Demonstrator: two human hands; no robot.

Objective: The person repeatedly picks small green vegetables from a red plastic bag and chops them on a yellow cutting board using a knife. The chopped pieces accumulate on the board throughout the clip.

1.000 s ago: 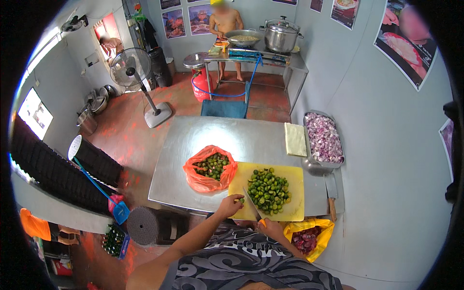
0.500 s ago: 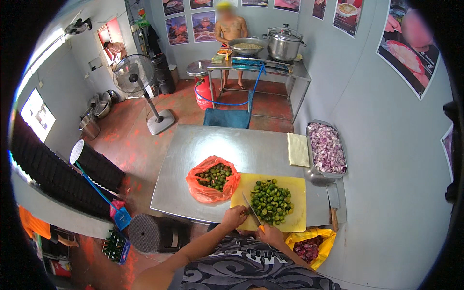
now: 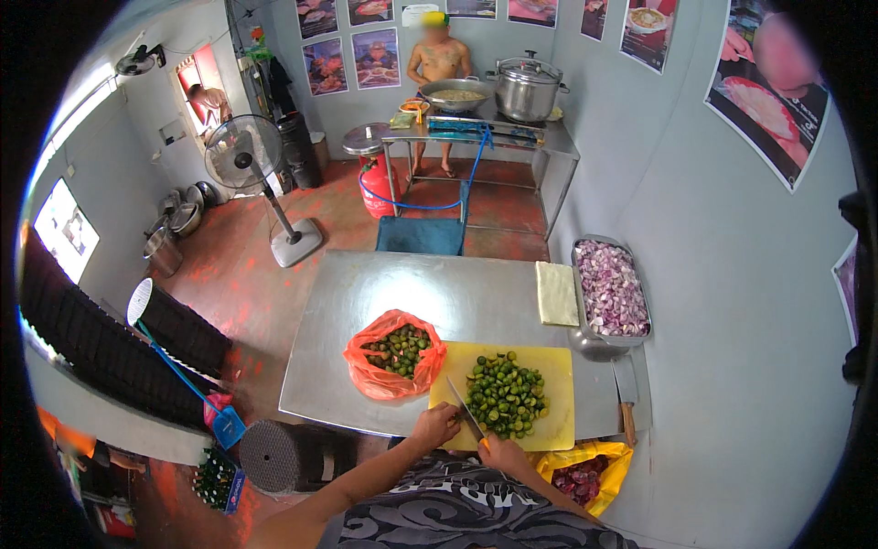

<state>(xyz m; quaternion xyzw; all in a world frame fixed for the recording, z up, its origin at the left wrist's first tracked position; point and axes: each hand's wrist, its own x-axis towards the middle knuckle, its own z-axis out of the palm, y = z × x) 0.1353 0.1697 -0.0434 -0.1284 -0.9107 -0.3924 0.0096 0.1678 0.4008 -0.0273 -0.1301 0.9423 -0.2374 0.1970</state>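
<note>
A yellow cutting board lies at the near edge of a steel table, with a heap of small green limes on it. My right hand grips a knife whose blade points up and left over the board. My left hand rests at the board's near left corner, fingers curled by the blade; whether it pins a lime I cannot tell. An orange plastic bag holding more green limes sits just left of the board.
A metal tray of chopped red onion and a folded cloth sit at the table's right. A cleaver lies by the board. A yellow bag hangs below. Beyond stand a fan, a gas cylinder and a person at a stove.
My head has come closer to the table, so the view is tighter. Both hands have stayed at the board's near left corner, with the knife blade now over the board beside the limes.
</note>
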